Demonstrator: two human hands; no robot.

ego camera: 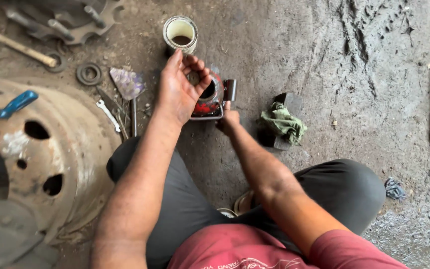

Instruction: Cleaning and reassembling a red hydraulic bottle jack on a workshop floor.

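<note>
A small red jack-like metal device (210,99) stands on the dirty ground in front of me. My left hand (180,87) is raised just above it, palm up, fingers curled around a small dark round part. My right hand (229,121) grips the device's base at its near right side. Just beyond the hands stands a white cylindrical cup (180,34) with dark liquid inside.
A large rusty wheel rim (41,154) lies at the left with a blue-handled tool (13,105) on it. A wrench (108,115), a metal ring (89,73) and a purple scrap (128,82) lie nearby. A green rag (283,123) rests on a dark block at the right.
</note>
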